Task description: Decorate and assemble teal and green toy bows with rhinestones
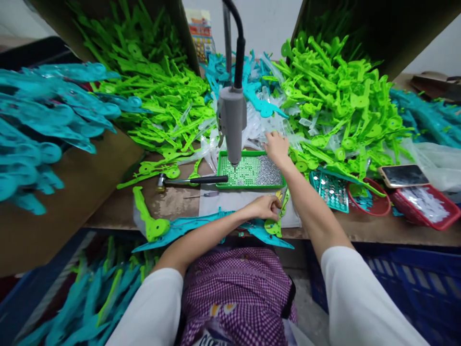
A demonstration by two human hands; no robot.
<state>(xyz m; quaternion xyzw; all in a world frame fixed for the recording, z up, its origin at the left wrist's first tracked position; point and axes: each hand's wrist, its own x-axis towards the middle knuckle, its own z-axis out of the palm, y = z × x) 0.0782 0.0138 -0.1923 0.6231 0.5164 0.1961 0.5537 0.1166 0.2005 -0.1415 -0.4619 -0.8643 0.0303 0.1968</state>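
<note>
Curled at the table's front edge, my left hand (265,207) is closed on a lime-green plastic part (272,227) at the right end of a long turquoise plastic piece (201,222). Another lime-green part (155,226) sits on that piece's left end. My right hand (277,148) reaches past the far right corner of a green tray (220,169), its fingers apart among clear plastic pieces (257,126). Small silvery bits (268,170) fill the tray's right side. A grey power screwdriver (232,125) hangs upright above the tray.
A hammer (194,180) and a thin screwdriver (205,194) lie left of the tray. Lime-green parts (345,105) are heaped on both sides. At right are a turquoise tray (329,192), red baskets (442,223) and a phone (406,176). Turquoise pieces (46,105) overhang a carton at left.
</note>
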